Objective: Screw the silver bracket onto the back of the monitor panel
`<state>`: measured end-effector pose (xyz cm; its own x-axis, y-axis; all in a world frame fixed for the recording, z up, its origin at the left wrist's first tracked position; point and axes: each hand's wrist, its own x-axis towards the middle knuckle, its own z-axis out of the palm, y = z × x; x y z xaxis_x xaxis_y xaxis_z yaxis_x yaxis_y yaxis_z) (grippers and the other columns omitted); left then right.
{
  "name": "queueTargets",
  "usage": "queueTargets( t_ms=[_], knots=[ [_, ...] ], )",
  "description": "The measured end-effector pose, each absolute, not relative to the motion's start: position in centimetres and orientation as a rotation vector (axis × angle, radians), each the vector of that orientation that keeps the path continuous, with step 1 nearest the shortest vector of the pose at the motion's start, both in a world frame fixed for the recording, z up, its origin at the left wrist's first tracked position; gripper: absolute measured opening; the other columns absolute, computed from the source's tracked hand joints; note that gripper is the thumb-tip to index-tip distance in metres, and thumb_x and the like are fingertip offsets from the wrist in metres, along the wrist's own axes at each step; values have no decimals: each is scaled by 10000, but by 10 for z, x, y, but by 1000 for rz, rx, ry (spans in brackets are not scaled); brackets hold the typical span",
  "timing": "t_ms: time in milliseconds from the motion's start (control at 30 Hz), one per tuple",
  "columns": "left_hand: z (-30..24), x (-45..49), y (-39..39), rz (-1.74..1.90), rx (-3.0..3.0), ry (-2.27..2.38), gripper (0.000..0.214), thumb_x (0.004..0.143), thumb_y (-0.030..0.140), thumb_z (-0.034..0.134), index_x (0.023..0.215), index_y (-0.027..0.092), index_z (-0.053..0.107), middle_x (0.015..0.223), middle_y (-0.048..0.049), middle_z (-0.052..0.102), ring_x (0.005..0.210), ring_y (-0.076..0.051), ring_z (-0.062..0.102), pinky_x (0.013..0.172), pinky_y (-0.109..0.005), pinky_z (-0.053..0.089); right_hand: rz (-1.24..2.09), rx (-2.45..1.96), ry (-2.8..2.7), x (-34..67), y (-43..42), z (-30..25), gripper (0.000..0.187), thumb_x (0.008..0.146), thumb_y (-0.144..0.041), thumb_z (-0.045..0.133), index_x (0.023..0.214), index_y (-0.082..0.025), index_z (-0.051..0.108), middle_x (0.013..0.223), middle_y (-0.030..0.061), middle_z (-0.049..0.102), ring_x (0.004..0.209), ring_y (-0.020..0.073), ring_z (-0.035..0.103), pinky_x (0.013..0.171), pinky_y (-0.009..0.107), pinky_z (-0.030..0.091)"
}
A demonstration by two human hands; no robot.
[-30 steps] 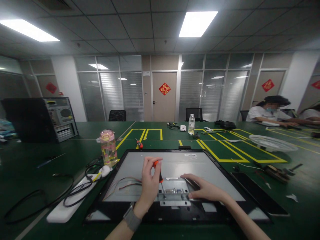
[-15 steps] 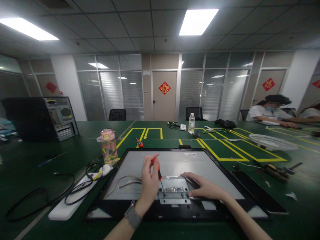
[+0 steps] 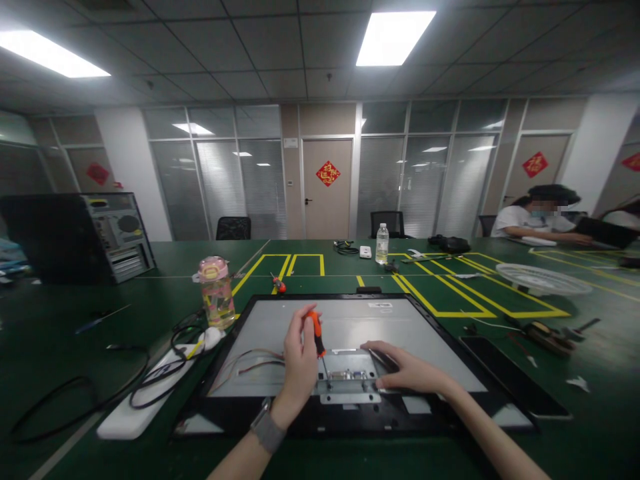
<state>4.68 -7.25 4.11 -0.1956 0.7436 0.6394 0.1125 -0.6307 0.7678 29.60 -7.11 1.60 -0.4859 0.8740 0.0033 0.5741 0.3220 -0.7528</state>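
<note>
A monitor (image 3: 425,337) lies face down on the green table, its grey back panel showing. My left hand (image 3: 299,370) is closed round a small screwdriver with an orange handle (image 3: 317,335), held upright with its tip on a silver metal bracket (image 3: 350,383) near the monitor's front edge. My right hand (image 3: 405,373) rests flat on the right side of that bracket, fingers stretched out. Thin coloured wires (image 3: 250,363) run across the panel to the left of my left hand.
A pink-lidded bottle (image 3: 216,291) stands left of the monitor, beside black cables (image 3: 150,387) and a white slab (image 3: 135,407). A computer case (image 3: 80,233) stands far left. A black panel (image 3: 510,377) lies to the right. A person sits at the far right (image 3: 537,217).
The screwdriver handle has shifted slightly in my left hand's fingers. My right hand has stayed on the bracket. The view has moved a little.
</note>
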Motion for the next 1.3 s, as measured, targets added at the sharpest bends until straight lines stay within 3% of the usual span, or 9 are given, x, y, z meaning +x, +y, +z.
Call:
queueTargets(
  t_ms=[100,233,433,667,867,1067,1300],
  knots=[
    [44,45,-72,1870,1716,1005,279,941,307,405,986,190,655,911,-58,612,885,-175,589,809,-301,469,993,-1285,-2184,296,-71,16,779,685,-489,725,1357,-191,469,1437,109,440,1324,320,378,1129,427,261],
    [45,45,-72,1967,1836,1040,169,864,323,563,867,199,678,841,-30,544,802,-167,555,757,-286,465,1006,-1269,-2189,295,-71,16,782,682,-503,730,1352,-193,473,1440,109,435,1333,316,364,1137,429,249],
    [40,46,-74,1925,1818,1003,280,950,299,393,994,202,652,870,-50,614,783,-168,582,729,-293,493,1005,-1280,-2178,296,-69,14,782,685,-485,739,1357,-190,466,1449,107,425,1336,310,362,1143,422,241],
    [39,44,-74,1981,1953,1023,138,861,310,584,882,203,669,850,-28,538,787,-167,577,746,-299,496,998,-1273,-2177,297,-68,11,783,689,-491,738,1358,-192,465,1449,103,424,1341,306,356,1145,417,240],
    [42,44,-76,1892,2001,964,256,951,258,404,989,189,647,819,-39,588,768,-160,586,721,-285,490,997,-1275,-2187,297,-69,13,784,688,-492,737,1360,-194,465,1447,102,428,1338,307,360,1143,416,242],
    [41,45,-76,1963,2006,974,153,853,311,595,925,222,696,874,-37,552,787,-168,578,696,-295,517,1006,-1306,-2174,296,-69,13,804,679,-488,739,1367,-180,458,1457,113,412,1343,313,351,1147,415,234],
    [40,47,-76,1830,1917,841,292,953,295,409,1094,199,646,878,-69,616,855,-186,598,748,-304,512,1008,-1315,-2166,296,-69,12,806,676,-485,740,1369,-187,456,1462,112,406,1343,322,348,1147,425,228]
  ],
)
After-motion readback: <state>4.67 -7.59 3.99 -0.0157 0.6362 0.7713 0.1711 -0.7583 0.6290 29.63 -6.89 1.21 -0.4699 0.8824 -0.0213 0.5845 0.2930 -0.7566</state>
